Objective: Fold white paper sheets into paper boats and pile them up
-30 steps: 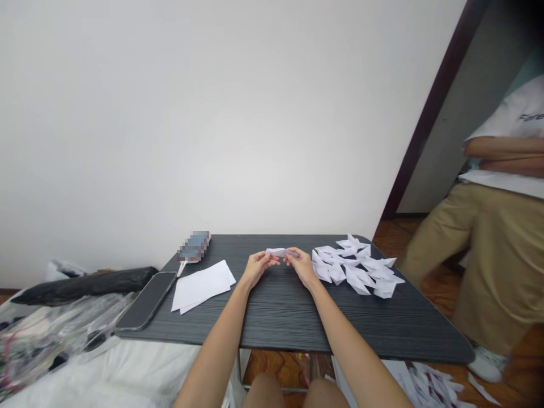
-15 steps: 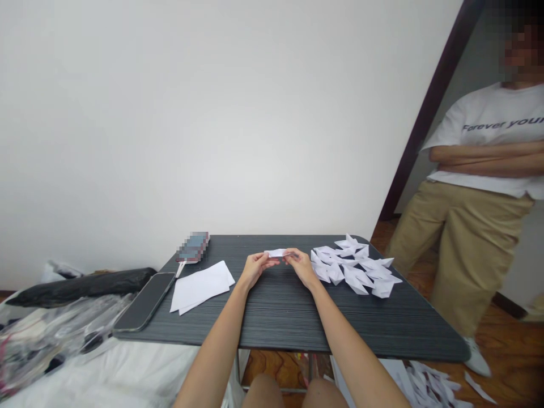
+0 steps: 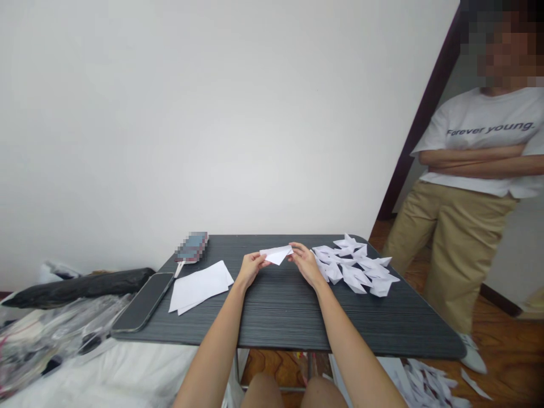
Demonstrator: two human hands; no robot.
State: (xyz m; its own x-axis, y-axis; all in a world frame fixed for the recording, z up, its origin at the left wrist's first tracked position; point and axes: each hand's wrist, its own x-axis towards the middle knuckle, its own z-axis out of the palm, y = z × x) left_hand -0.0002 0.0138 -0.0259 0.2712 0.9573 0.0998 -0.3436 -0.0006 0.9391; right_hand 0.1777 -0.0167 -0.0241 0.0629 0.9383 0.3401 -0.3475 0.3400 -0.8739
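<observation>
Folded paper held just over the table
I see my left hand pinching its left end and my right hand pinching its right corner, near a pile of folded pieces. It looks light, thin and quick to crease, so I'd grip it at the folded edges.

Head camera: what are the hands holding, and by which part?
One folded white paper, held between both hands: the left hand pinches its left end, the right hand its right end.
</observation>
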